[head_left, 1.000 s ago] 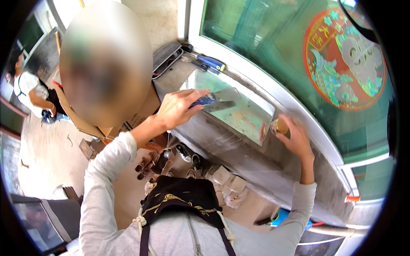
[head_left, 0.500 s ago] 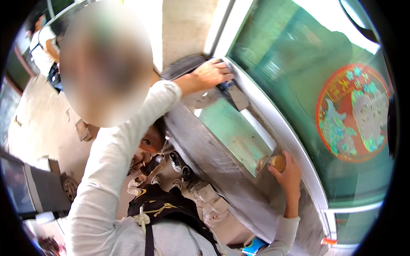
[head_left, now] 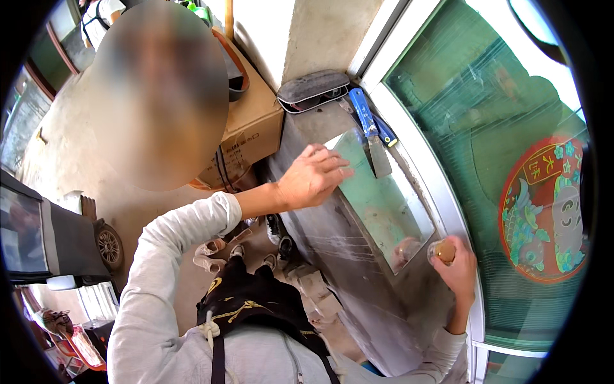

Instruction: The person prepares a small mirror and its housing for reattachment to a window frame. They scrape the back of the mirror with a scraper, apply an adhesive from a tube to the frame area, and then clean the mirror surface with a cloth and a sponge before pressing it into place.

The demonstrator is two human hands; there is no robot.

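My left hand [head_left: 313,176] hovers at the left edge of a greenish, shiny glass sheet [head_left: 377,208], which lies on a grey ledge. Nothing is in it, and its fingers are apart and slightly bent. On the far end of the sheet rests a putty knife [head_left: 366,125] with a blue handle, its blade pointing toward me. Another blue-handled tool [head_left: 385,131] lies partly under it. At the near end of the sheet, my right hand [head_left: 459,265] grips a small round jar-like thing [head_left: 442,252] with a tan middle and clear rim.
A gaping grey glasses case [head_left: 313,91] stands at the ledge's far end. Right of the ledge runs a white-framed window [head_left: 441,179] with a round red decoration [head_left: 543,208]. A cardboard box [head_left: 256,115] and a blurred person [head_left: 160,96] are at the far left.
My left hand has drawn back from the blue-handled tools toward the sheet's left edge, uncovering the putty knife. My right hand still holds the small round thing. The view has shifted.
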